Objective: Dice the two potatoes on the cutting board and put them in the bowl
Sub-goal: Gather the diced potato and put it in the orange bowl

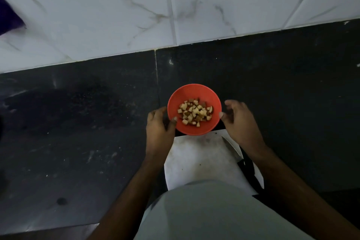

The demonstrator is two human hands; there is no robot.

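Red bowl (pixel 194 91) sits on the dark counter (pixel 78 122), its near edge overlapping the far end of the white cutting board (pixel 200 160). Diced potato pieces (pixel 195 112) are piled in the bottom of the bowl, pale cubes with brown skin bits showing. Left hand (pixel 158 128) is at the bowl's left side, fingers curled around the outer wall and thumb tip hooked over the rim, so it holds the bowl. Right hand (pixel 238 121) is at the bowl's right side, thumb tip touching the rim; the fingers are spread and loosely bent, apart from the bowl wall (looks relaxed, not a grip). Cutting board carries no whole potatoes, only a few specks and smears on its surface. A knife (pixel 231 149) lies along the board's right edge, blade pointing away from the person, dark handle partly hidden under the right forearm. Pale shirt fills the bottom centre and covers the board's near end. White marbled tile wall (pixel 116 15) rises behind the counter. A purple thing shows at the far left edge, too blurred to tell what.
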